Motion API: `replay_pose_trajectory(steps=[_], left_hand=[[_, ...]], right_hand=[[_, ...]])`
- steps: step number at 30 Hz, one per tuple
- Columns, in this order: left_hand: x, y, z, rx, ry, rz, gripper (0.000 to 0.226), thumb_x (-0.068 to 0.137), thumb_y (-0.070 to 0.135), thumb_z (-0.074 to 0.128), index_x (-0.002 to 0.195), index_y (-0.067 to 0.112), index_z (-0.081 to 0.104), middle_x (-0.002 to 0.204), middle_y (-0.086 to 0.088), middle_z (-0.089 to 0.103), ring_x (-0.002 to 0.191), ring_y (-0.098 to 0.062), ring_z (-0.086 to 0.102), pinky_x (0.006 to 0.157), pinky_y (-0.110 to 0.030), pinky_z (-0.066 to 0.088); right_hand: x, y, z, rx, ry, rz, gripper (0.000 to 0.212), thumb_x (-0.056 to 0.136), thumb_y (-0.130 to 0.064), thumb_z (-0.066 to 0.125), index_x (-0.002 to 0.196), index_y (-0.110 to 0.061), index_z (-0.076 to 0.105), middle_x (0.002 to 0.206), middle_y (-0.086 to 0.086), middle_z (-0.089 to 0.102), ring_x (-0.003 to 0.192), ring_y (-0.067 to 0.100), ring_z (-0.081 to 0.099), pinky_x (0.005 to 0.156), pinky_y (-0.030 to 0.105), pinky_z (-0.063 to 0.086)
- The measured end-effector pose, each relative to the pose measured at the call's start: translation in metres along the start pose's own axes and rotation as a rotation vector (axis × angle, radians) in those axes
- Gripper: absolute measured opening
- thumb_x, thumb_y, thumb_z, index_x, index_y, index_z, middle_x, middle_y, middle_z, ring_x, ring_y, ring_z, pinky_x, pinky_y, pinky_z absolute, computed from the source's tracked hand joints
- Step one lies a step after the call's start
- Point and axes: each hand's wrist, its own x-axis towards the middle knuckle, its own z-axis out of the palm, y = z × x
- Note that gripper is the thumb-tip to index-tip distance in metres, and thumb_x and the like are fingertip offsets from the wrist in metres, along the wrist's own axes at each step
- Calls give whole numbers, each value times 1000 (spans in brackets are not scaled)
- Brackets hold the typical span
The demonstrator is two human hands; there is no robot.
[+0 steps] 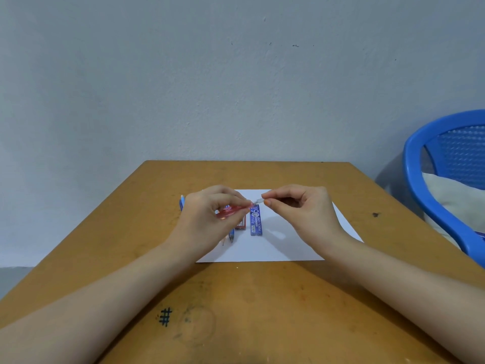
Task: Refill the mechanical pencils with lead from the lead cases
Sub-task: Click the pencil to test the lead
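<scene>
Uncapping seems the step in hand: the left hand [210,216] grips a red pencil [231,210] above the paper [301,245], nearer the tabletop's [262,311] far edge, long axis left-right, top end pointing right, where the right hand [301,208] pinches its cap [258,200]. Next comes lead from the blue case [256,219] beneath.

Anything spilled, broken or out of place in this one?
Nothing spilled or broken. The blue lead case lies flat on the paper; the left hand holds a red pencil, the right hand pinches its end. Only oddity: an inked hash mark and smudges on the table.
</scene>
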Motion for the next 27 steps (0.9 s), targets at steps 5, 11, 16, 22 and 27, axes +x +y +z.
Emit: replay_pose_trajectory(steps=[5, 11, 16, 22, 27], left_hand=[[1, 1, 0, -21, 9, 1, 12, 76, 10, 77, 88, 12, 78, 86, 4, 70, 80, -5, 65, 67, -12, 48], [1, 2, -1, -36, 20, 24, 13, 76, 16, 73, 87, 12, 77, 87, 3, 71, 82, -5, 65, 68, -21, 52], [-1, 2, 0, -49, -8, 28, 11, 76, 15, 73, 87, 15, 77, 86, 5, 70, 80, -4, 65, 66, -25, 52], [-1, 3, 1, -68, -17, 55, 11, 76, 12, 75, 87, 16, 77, 86, 3, 70, 78, -5, 65, 66, -15, 49], [-1, 5, 1, -69, -7, 61, 12, 76, 11, 75, 88, 14, 77, 87, 2, 71, 80, -4, 66, 69, -16, 50]], right_hand=[[0, 0, 0, -1, -5, 10, 22, 81, -10, 72, 76, -31, 73, 81, -11, 73, 83, 12, 67, 83, 37, 55], [1, 1, -1, -14, -2, -16, 24, 81, -9, 73, 76, -32, 73, 82, -12, 72, 83, 12, 67, 82, 35, 55], [-1, 2, 1, 5, -35, -45, 24, 81, -5, 71, 77, -28, 73, 81, -11, 72, 80, 11, 67, 79, 29, 53], [-2, 2, 2, 3, -66, -28, 26, 82, -7, 71, 75, -33, 74, 80, -7, 73, 81, 21, 68, 81, 42, 54], [-3, 1, 2, 101, -55, 11, 20, 80, -5, 72, 80, -25, 73, 79, -8, 73, 79, 5, 68, 76, 18, 52]])
